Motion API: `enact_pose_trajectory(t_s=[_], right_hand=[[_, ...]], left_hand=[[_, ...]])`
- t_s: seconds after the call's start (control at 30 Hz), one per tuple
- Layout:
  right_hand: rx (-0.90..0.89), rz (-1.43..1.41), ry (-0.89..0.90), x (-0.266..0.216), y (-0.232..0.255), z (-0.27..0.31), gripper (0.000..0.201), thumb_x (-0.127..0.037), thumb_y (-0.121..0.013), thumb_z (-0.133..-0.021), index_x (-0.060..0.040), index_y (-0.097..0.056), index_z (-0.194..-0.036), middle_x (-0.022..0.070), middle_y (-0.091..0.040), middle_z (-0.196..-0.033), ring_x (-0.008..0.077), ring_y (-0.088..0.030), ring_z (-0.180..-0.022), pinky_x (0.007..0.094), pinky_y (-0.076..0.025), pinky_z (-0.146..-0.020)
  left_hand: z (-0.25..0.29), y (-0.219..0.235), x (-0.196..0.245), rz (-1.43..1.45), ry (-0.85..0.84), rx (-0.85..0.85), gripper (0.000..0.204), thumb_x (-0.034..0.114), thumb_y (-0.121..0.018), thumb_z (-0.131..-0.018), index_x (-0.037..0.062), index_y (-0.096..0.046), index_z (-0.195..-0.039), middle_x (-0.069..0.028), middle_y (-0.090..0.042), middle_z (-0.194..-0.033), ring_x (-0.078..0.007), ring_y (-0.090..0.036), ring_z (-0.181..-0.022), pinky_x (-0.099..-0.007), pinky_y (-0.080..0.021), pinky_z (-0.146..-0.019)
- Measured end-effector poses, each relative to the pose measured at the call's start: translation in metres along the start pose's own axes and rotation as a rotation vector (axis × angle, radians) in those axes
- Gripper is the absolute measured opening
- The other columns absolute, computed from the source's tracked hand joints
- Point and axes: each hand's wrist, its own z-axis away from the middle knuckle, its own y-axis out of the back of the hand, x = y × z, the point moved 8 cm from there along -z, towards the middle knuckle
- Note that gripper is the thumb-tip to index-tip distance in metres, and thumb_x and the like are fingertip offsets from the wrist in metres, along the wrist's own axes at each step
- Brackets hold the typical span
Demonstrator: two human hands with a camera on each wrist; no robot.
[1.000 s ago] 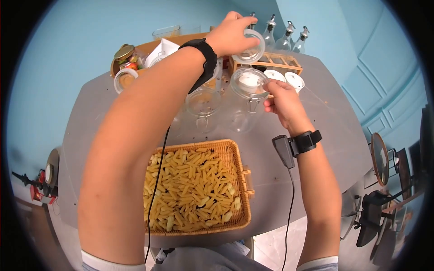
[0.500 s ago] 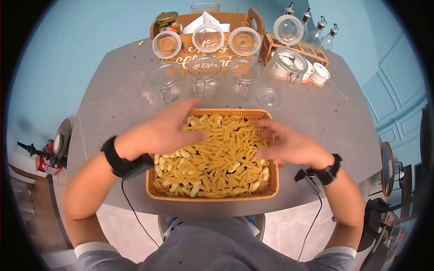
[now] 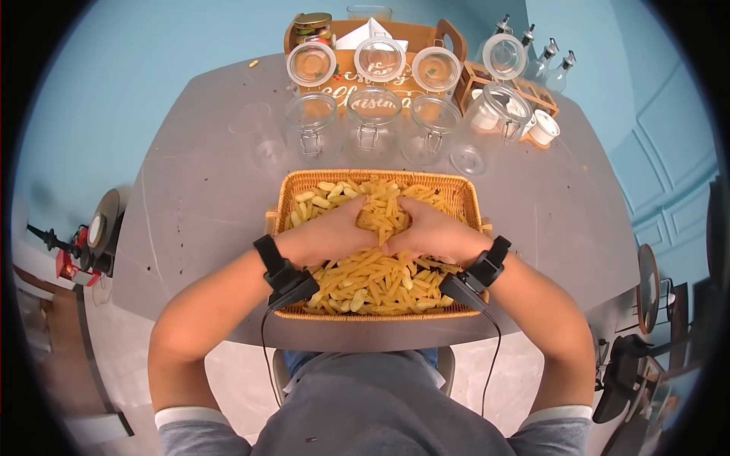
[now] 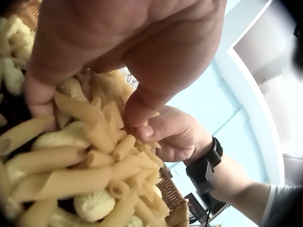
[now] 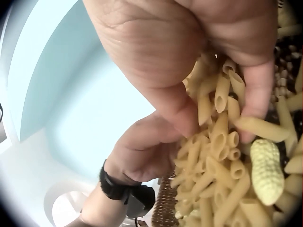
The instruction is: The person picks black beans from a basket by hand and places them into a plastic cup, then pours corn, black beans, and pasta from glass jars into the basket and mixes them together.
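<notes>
Both hands are down in the penne pasta (image 3: pixel 357 277) (image 4: pixel 71 179) (image 5: pixel 222 175), cupped round one heap of it. The left hand (image 3: pixel 331 232) (image 4: pixel 128 42) comes in from the left, fingers bent into the pasta. From the right the right hand (image 3: pixel 445 234) (image 5: pixel 189 42) curls the same way, and the thumbs nearly meet on the near side of the heap. Some fingertips are buried. The wicker basket (image 3: pixel 380 317) also holds peanuts (image 3: pixel 357 301) (image 5: pixel 266 172) and small dark and pale pieces (image 5: pixel 282 71).
Behind the basket stand glass clip jars (image 3: pixel 312 137) with lids flipped up. Farther back are a wooden crate (image 3: pixel 449 38) with lettering, a lidded jar (image 3: pixel 313 29), white pots (image 3: pixel 545 127) and bottles with pourers (image 3: pixel 559 76). Grey tabletop (image 3: pixel 205 175) surrounds the basket.
Both hands have left the jars, come over the basket and sunk into the pasta, closing in from either side. The right-hand jar's lid now stands raised without a hand on it.
</notes>
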Motion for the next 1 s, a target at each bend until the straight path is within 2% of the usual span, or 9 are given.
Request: enact_pose_trajectory(t_s=[0.17, 0.27, 0.37, 0.47, 0.6, 0.67, 0.77, 0.83, 1.0], right_hand=[[-0.035, -0.085, 0.099, -0.025, -0.006, 0.034, 0.064, -0.007, -0.072, -0.085, -0.0001, -0.043, -0.142, 0.0081, -0.061, -0.117, 0.0115, -0.062, -0.090, 0.0218, -0.052, -0.073], [0.087, 0.265, 0.175, -0.029, 0.016, 0.055, 0.067, -0.016, -0.071, -0.088, 0.0000, -0.040, -0.145, 0.0112, -0.059, -0.120, 0.0121, -0.062, -0.092, 0.0235, -0.053, -0.074], [0.207, 0.441, -0.226, -0.008, 0.039, 0.082, 0.082, -0.033, -0.073, -0.085, 0.0068, -0.034, -0.146, 0.0237, -0.056, -0.126, 0.0218, -0.066, -0.093, 0.0304, -0.057, -0.077], [0.159, 0.182, -0.401, 0.038, 0.035, 0.085, 0.090, -0.030, -0.074, -0.085, 0.0060, -0.023, -0.150, 0.0271, -0.053, -0.129, 0.0250, -0.067, -0.092, 0.0322, -0.059, -0.072], [0.260, -0.073, -0.247, 0.047, 0.007, 0.064, 0.097, -0.024, -0.074, -0.086, 0.0033, -0.009, -0.153, 0.0218, -0.051, -0.128, 0.0258, -0.065, -0.098, 0.0328, -0.060, -0.066], [0.260, -0.144, -0.297, 0.049, -0.001, 0.053, 0.087, -0.020, -0.072, -0.087, 0.0016, -0.016, -0.151, 0.0180, -0.053, -0.126, 0.0244, -0.062, -0.108, 0.0343, -0.059, -0.072], [0.249, -0.349, -0.175, 0.031, -0.018, 0.036, 0.058, -0.016, -0.066, -0.089, -0.0039, -0.036, -0.137, 0.0112, -0.055, -0.124, 0.0199, -0.062, -0.103, 0.0351, -0.055, -0.080], [0.208, -0.392, -0.156, 0.025, -0.018, 0.029, 0.055, -0.016, -0.065, -0.089, -0.0042, -0.038, -0.136, 0.0101, -0.056, -0.122, 0.0192, -0.062, -0.102, 0.0347, -0.054, -0.079], [0.162, -0.504, -0.031, 0.004, 0.002, 0.034, 0.052, -0.015, -0.066, -0.089, -0.0019, -0.042, -0.133, 0.0088, -0.058, -0.118, 0.0180, -0.062, -0.098, 0.0348, -0.058, -0.079]], left_hand=[[0.041, 0.009, 0.015, -0.054, 0.059, 0.028, 0.066, 0.004, -0.062, -0.088, 0.0024, -0.033, -0.148, -0.0125, -0.058, -0.128, -0.0184, -0.056, -0.115, -0.0316, -0.047, -0.097], [0.066, 0.013, 0.027, -0.360, -0.148, -0.007, 0.063, 0.006, -0.063, -0.089, 0.0037, -0.037, -0.146, -0.0156, -0.056, -0.130, -0.0205, -0.054, -0.119, -0.0336, -0.046, -0.098], [0.084, 0.017, 0.021, -0.625, -0.162, 0.058, 0.064, 0.012, -0.066, -0.089, 0.0011, -0.038, -0.146, -0.0186, -0.052, -0.135, -0.0238, -0.051, -0.124, -0.0346, -0.044, -0.102], [0.084, 0.023, -0.012, -0.438, 0.050, 0.123, 0.078, 0.027, -0.071, -0.086, -0.0042, -0.034, -0.147, -0.0272, -0.042, -0.142, -0.0344, -0.046, -0.131, -0.0361, -0.040, -0.107], [0.066, 0.004, -0.019, -0.317, 0.039, 0.151, 0.086, 0.025, -0.070, -0.086, -0.0058, -0.022, -0.151, -0.0278, -0.034, -0.146, -0.0336, -0.046, -0.129, -0.0349, -0.045, -0.100], [0.057, -0.007, -0.015, -0.326, 0.054, 0.176, 0.087, 0.022, -0.069, -0.087, -0.0043, -0.019, -0.152, -0.0273, -0.033, -0.147, -0.0314, -0.051, -0.124, -0.0336, -0.050, -0.094], [0.038, -0.012, -0.008, -0.094, -0.008, 0.193, 0.080, 0.011, -0.066, -0.088, -0.0056, -0.020, -0.151, -0.0197, -0.043, -0.142, -0.0236, -0.049, -0.126, -0.0307, -0.043, -0.103], [0.026, -0.026, 0.001, 0.256, -0.028, 0.021, 0.080, 0.010, -0.064, -0.090, -0.0037, -0.016, -0.153, -0.0170, -0.046, -0.140, -0.0197, -0.054, -0.119, -0.0289, -0.049, -0.096], [0.012, -0.027, 0.029, 0.220, -0.004, 0.024, 0.079, 0.013, -0.061, -0.093, 0.0020, -0.013, -0.155, -0.0129, -0.050, -0.136, -0.0156, -0.057, -0.111, -0.0282, -0.053, -0.086]])
